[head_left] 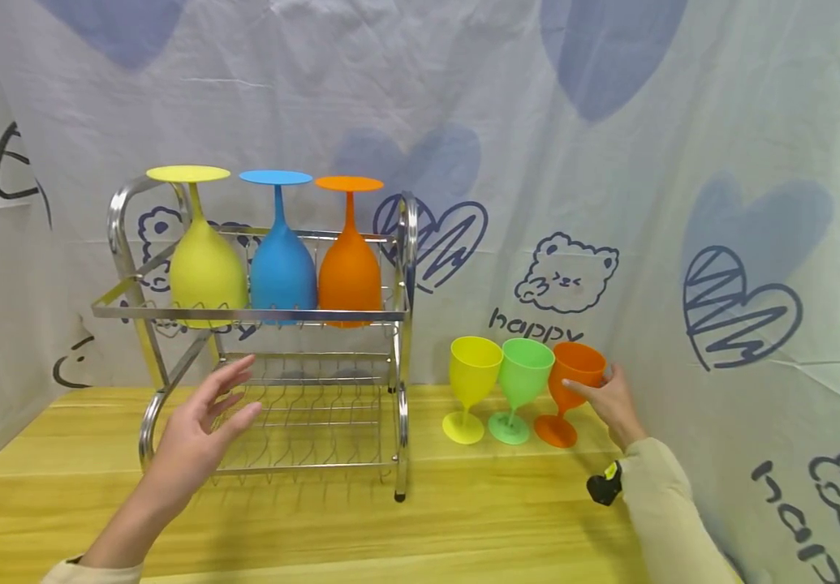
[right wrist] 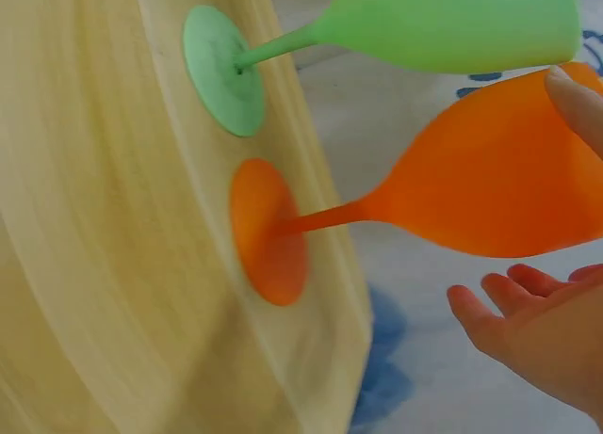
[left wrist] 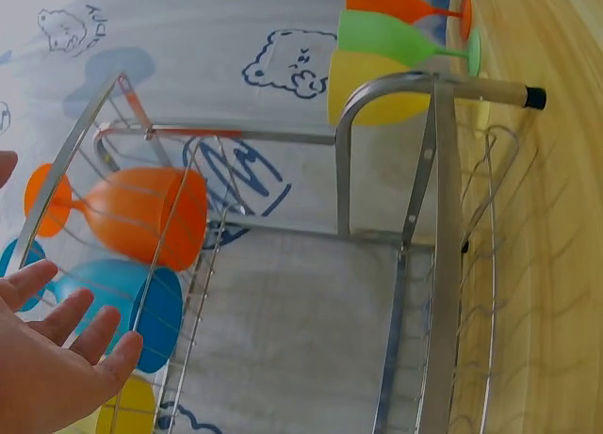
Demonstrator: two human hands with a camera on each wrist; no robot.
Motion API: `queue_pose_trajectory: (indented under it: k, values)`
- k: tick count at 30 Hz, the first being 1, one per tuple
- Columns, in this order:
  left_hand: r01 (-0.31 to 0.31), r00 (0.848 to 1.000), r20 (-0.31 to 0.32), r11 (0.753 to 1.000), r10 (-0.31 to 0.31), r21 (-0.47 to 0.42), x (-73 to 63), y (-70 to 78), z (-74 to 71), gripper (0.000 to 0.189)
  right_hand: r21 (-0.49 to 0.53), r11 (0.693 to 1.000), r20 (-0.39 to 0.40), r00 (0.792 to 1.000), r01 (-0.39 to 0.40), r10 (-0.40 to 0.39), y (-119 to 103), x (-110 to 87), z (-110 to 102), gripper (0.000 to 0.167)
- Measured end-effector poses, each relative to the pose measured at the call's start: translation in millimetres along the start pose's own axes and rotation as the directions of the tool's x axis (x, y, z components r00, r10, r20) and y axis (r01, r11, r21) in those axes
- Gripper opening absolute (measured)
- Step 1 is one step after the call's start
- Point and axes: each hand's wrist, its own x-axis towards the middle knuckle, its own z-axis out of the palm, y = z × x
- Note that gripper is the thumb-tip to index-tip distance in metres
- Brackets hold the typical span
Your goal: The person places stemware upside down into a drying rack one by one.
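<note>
My right hand [head_left: 615,403] is around the bowl of an upright orange goblet [head_left: 571,367] at the right end of a row on the table. In the right wrist view the thumb [right wrist: 577,109] overlaps the bowl near its rim, while the other fingers [right wrist: 499,307] stand spread, with a gap to it. Beside this goblet stand a green goblet [head_left: 526,371] and a yellow goblet [head_left: 475,369], both upright. My left hand [head_left: 193,438], fingers apart and holding nothing, hovers before a two-tier metal rack [head_left: 252,314].
On the rack's upper tier, a yellow goblet [head_left: 208,268], a blue goblet [head_left: 283,272] and an orange goblet [head_left: 350,276] stand upside down. The lower wire tier [head_left: 317,418] sits just above the wooden table [head_left: 463,519]. A printed cloth [head_left: 449,97] hangs behind and at both sides.
</note>
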Motion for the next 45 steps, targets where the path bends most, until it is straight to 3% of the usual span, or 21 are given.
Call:
queue_pose_trajectory:
  k: [13,22,30,38,45]
  values:
    - [-0.062,0.998,0.007,0.998,0.063,-0.021,-2.1,2.8,15.7,0.057,0.09,0.995,-0.054,0.998,-0.038,0.043,20,3.3,18,0.096]
    - [-0.043,0.999,0.028,0.994,0.046,-0.096,-4.2,5.6,24.3,0.062,0.095,0.995,-0.117,0.992,-0.031,0.043,22,-12.0,12,0.097]
    - [-0.052,0.998,0.024,0.985,0.057,-0.162,-0.2,10.7,41.0,0.065,0.13,0.989,-0.113,0.992,0.073,-0.058,7,-29.5,10,0.09]
    - [-0.027,0.998,0.051,0.987,0.035,-0.159,2.3,11.2,58.6,0.07,0.072,0.982,-0.033,0.985,0.172,-0.17,-13,-67.5,21,0.088]
    - [-0.004,0.996,0.087,0.984,0.02,-0.178,5.8,8.6,74.9,0.076,-0.008,0.953,0.04,0.952,0.304,-0.303,-30,-90.7,37,0.086]
